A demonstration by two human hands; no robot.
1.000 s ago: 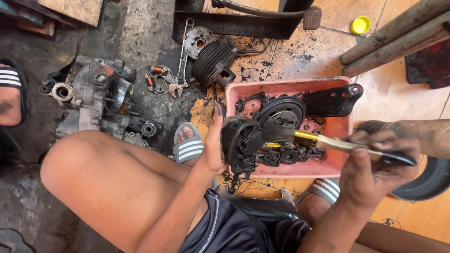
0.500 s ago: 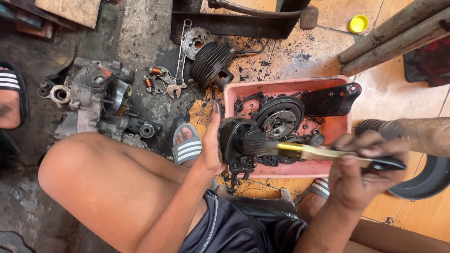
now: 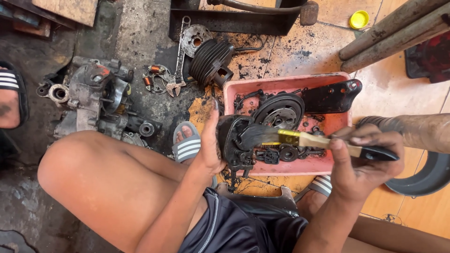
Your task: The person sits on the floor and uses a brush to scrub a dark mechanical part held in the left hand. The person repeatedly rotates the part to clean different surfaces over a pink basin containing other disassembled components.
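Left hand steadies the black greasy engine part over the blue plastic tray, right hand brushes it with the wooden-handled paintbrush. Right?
Not quite: the plastic tray is pink-red, not blue, as the head view shows. The rest holds: the left hand steadies the black greasy engine part over it, and the right hand brushes it with the wooden-handled paintbrush.

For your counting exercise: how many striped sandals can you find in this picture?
3. One sandal sits at the left edge; another sandal lies beside the raised knee, left of the pink tray; a third sandal peeks out under the right hand. Others may be hidden.
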